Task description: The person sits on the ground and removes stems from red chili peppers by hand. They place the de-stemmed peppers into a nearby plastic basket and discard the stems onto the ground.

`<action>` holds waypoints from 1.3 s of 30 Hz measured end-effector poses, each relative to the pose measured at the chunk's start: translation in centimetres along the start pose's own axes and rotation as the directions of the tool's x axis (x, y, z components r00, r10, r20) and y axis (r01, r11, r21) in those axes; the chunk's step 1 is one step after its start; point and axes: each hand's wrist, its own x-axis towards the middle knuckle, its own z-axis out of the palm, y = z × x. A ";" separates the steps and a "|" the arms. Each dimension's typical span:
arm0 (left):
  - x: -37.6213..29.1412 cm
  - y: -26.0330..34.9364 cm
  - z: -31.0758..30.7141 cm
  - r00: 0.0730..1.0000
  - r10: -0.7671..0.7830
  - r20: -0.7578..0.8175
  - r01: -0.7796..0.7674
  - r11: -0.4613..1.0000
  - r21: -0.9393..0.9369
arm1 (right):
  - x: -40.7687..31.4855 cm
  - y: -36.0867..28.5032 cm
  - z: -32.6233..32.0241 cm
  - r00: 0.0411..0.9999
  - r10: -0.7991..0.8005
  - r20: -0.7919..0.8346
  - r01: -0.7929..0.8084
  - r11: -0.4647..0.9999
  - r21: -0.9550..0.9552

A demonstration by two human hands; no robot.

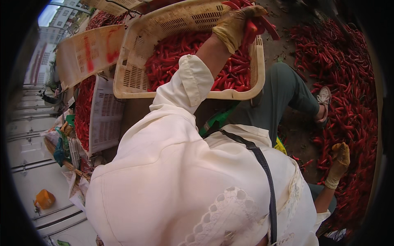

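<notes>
My left hand (237, 26), in a stained yellowish glove, is closed around a bunch of red chili peppers (254, 30). It is above the right end of a cream plastic crate (258, 86) that holds many red chilies (172, 58). My right hand (340, 156), in a similar glove, is at the lower right over a large heap of red chilies (347, 117). Its fingers look curled, and whether anything is between them cannot be told.
A white crate (106, 117) of chilies lies left of the cream one, near another crate marked in red (89, 49). My bent leg (274, 89) is between crate and heap, with my shoe (323, 101) at the heap's edge. Bags (60, 150) lie at the left.
</notes>
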 end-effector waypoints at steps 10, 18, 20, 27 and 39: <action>-5.7 8.4 -29.3 0.716 0.271 -0.644 0.687 -0.441 0.578 | 0.1 -2.6 4.1 0.938 -0.155 0.311 0.268 0.892 -0.365; 0.2 -2.8 -37.6 0.606 -0.041 -0.795 0.796 0.017 0.605 | -0.3 -2.8 6.2 0.840 -0.316 0.440 0.515 0.718 -0.468; 0.7 -2.8 -38.8 0.665 0.012 -0.747 0.744 -0.104 0.660 | -0.7 -2.9 5.9 0.853 -0.287 0.435 0.504 0.669 -0.547; 1.4 1.1 -32.7 0.439 0.575 -0.690 0.648 0.329 0.687 | -1.6 -1.2 4.9 0.881 -0.246 0.404 0.463 0.618 -0.635; -7.3 -8.8 11.4 0.731 -0.140 0.668 -0.207 0.887 0.413 | 1.3 -8.2 8.3 0.937 -0.047 0.347 0.185 0.908 -0.377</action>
